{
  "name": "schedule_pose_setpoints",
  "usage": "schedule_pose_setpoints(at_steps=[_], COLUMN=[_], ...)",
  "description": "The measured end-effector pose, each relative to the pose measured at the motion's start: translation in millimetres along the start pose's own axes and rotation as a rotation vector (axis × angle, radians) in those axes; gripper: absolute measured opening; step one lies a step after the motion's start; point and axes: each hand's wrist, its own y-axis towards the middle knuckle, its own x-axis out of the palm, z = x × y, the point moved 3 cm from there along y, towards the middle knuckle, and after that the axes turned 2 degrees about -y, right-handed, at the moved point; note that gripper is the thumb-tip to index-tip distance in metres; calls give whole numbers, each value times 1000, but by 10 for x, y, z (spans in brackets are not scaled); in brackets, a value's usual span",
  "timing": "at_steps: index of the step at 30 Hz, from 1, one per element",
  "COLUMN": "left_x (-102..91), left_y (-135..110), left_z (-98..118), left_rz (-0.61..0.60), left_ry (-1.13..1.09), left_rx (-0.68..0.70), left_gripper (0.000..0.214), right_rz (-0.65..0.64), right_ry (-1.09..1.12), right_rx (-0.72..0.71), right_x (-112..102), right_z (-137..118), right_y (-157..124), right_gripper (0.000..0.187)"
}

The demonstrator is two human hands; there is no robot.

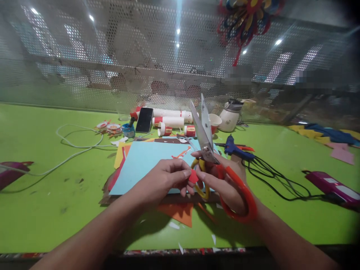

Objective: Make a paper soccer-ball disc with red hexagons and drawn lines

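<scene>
My left hand [164, 179] pinches a small red paper piece [193, 176] between thumb and fingers. My right hand [225, 183] grips scissors [206, 140] with an orange and a yellow handle; the blades point up and away, slightly apart. Its fingertips also touch the red piece, so both hands meet over a light blue paper sheet [143, 165]. Below the hands lies an orange paper scrap [180, 213].
Green table [50, 210] with coloured sheets under the blue one. Behind: a phone [144, 119], white paper rolls [168, 122], a cup [215, 122], a blue glue gun [234, 148] with black cable, a white cable [75, 144], a magenta tool [332, 187], a perforated metal screen.
</scene>
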Motion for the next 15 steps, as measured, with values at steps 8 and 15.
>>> schedule_pose_setpoints(at_steps=[8,15], left_x=[56,46], left_y=[32,21], left_z=[-54,-107], left_rz=[-4,72], left_ry=[-220,-55], left_rx=[45,85], left_gripper=[23,18], right_rz=[208,286], right_ry=[-41,-24], right_rx=[-65,-134], right_x=[-12,81], right_z=[15,34], right_y=[-23,-64], right_gripper=[30,30])
